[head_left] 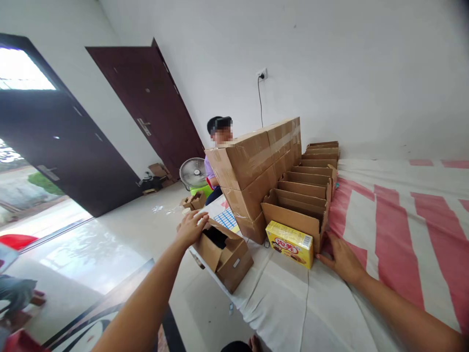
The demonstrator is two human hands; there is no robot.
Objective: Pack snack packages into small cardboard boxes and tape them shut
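My left hand (191,226) rests on the raised flap of a small open cardboard box (227,256) at the near edge of the cloth-covered surface, fingers laid over the flap. My right hand (340,256) lies flat on the red-and-white striped cloth (395,230), fingers stretched toward the corner of a row of open cardboard boxes (304,195). A yellow snack box (290,243) lies between my hands, in front of that row.
A stack of sealed cartons (252,166) stands behind the small box. Another person (216,146) sits behind the stack. A floor fan (192,172), dark double doors (146,107) and a wall socket with a cable (261,74) are beyond. A sheet with a blue grid (226,218) lies on the surface.
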